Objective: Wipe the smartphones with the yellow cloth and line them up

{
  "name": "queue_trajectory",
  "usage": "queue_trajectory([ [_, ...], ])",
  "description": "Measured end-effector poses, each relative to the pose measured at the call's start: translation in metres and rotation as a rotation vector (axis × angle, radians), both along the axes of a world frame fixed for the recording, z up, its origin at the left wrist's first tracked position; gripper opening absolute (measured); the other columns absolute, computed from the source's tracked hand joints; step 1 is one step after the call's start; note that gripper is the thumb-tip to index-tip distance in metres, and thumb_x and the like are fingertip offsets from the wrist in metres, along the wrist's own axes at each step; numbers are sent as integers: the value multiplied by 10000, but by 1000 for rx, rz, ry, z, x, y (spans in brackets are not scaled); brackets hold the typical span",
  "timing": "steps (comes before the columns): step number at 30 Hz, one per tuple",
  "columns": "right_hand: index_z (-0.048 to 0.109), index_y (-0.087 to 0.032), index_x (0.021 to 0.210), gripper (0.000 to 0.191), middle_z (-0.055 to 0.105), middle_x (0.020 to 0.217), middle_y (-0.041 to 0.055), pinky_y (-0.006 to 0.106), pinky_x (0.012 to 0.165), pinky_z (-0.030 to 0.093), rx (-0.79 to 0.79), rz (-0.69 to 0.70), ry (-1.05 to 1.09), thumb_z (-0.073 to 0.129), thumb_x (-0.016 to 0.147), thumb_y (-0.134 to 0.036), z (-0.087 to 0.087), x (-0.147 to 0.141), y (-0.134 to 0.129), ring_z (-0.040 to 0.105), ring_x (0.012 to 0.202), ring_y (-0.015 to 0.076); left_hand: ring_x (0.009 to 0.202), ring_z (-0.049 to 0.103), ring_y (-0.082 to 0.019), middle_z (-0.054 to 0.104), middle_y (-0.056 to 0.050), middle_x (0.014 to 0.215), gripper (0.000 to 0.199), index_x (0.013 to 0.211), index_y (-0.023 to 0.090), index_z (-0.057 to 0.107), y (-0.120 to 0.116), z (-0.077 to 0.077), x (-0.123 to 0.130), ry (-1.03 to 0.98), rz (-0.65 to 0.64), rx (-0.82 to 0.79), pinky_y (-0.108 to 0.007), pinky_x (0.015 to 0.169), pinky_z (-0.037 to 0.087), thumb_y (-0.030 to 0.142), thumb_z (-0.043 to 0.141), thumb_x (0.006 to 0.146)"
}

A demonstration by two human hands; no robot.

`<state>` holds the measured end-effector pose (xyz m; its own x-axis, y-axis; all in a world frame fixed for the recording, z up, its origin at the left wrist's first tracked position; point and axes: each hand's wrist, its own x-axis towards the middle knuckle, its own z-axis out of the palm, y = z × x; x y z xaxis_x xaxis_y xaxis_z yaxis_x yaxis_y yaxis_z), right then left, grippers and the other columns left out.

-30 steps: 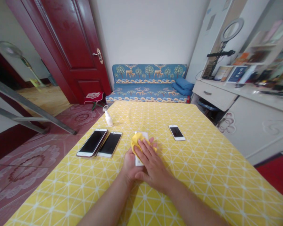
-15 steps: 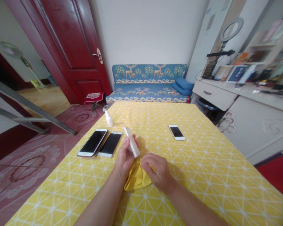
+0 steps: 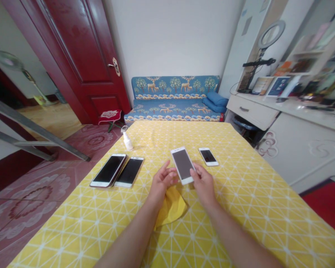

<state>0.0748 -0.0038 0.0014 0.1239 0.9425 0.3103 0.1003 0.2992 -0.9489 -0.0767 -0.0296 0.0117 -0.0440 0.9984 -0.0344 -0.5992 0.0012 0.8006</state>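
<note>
Here's the white phone (image 3: 182, 165), held up over the middle of the table and tilted, top leaning away, with its grey-looking screen facing up and a white rim around it. The right hand (image 3: 203, 182) has its fingers curled against the phone's lower right edge, pinching it there, though the thumb is hard to make out from this angle. The left hand (image 3: 162, 180) is open, fingers loosely spread, tips right at the lower left edge; touching or just short, I can't quite call it. A crumpled yellow cloth (image 3: 171, 206) lies on the table just below, between the wrists.

Plenty of open room to the right, out to the edge of the yellow-patterned table (image 3: 248, 212). Up ahead and to the right sits a small phone (image 3: 208, 156). On the left, two dark-screened phones (image 3: 108, 170) (image 3: 129, 171) lie side by side near the table's edge, and a white bottle (image 3: 127, 142) stands beyond them, close to the far corner.
</note>
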Motion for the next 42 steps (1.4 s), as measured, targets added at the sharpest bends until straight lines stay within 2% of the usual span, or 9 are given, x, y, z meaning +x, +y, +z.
queue_trajectory([
  [5, 639, -93, 1106, 466, 696, 1034, 151, 412, 829, 497, 54, -459, -74, 553, 778, -412, -8, 79, 43, 653, 909, 258, 826, 644, -163, 688, -101, 999, 537, 1196, 167, 616, 2, -5, 0, 163, -9, -42, -265, 715, 499, 270, 765, 690],
  [8, 640, -82, 1139, 478, 681, 1083, 183, 411, 864, 466, -35, -716, -335, 510, 781, -371, -16, 128, 57, 638, 966, 276, 771, 629, -146, 696, -99, 951, 493, 1142, 155, 651, 4, -6, 2, 211, 7, -58, -273, 713, 497, 320, 761, 690],
  [11, 671, -82, 1108, 467, 690, 1050, 200, 434, 845, 451, -172, -791, -494, 508, 764, -354, -19, 153, 61, 628, 953, 310, 749, 620, -136, 699, -98, 915, 464, 1101, 146, 671, 4, -7, 3, 223, 15, -63, -266, 709, 493, 317, 767, 681],
  [20, 699, -144, 1078, 421, 723, 940, 148, 415, 770, 458, -251, -727, -549, 545, 765, -380, -15, 148, 71, 642, 864, 298, 694, 616, -112, 700, -76, 851, 417, 1018, 123, 691, 6, -9, 4, 204, 10, -69, -247, 706, 491, 299, 784, 652],
  [24, 693, -178, 1115, 399, 714, 1016, 122, 384, 797, 458, -231, -655, -597, 532, 802, -367, -14, 145, 70, 636, 923, 281, 710, 621, -117, 705, -88, 865, 424, 1021, 119, 693, 7, -10, 4, 234, 6, -70, -252, 722, 493, 321, 778, 658],
  [28, 691, -197, 1136, 412, 666, 1101, 138, 413, 802, 460, -226, -600, -834, 466, 863, -409, -11, 136, 66, 603, 972, 304, 704, 617, -114, 701, -86, 859, 408, 1011, 118, 698, 7, -10, 3, 247, 1, -63, -249, 717, 493, 316, 773, 662],
  [32, 672, -237, 1164, 443, 522, 1336, 122, 487, 926, 414, -87, -558, -1042, 454, 880, -498, -5, 113, 57, 462, 1190, 352, 691, 615, -111, 696, -77, 830, 409, 1003, 118, 701, 8, -10, 4, 242, 4, -65, -247, 708, 493, 314, 777, 652],
  [37, 491, -363, 1340, 482, 226, 1555, -1, 625, 1079, 158, 222, -186, -1285, 436, 895, -541, 2, 75, 45, 79, 1426, 349, 699, 619, -115, 701, -85, 843, 415, 1003, 118, 703, 7, -10, 4, 244, -4, -67, -246, 710, 493, 309, 783, 643],
  [42, 376, -351, 1419, 528, 252, 1545, -23, 673, 1078, 82, 34, 36, -1397, 310, 935, -552, 0, 61, 42, 29, 1434, 356, 691, 620, -117, 704, -87, 841, 414, 998, 120, 704, 7, -11, 3, 235, 1, -68, -254, 714, 493, 314, 787, 641],
])
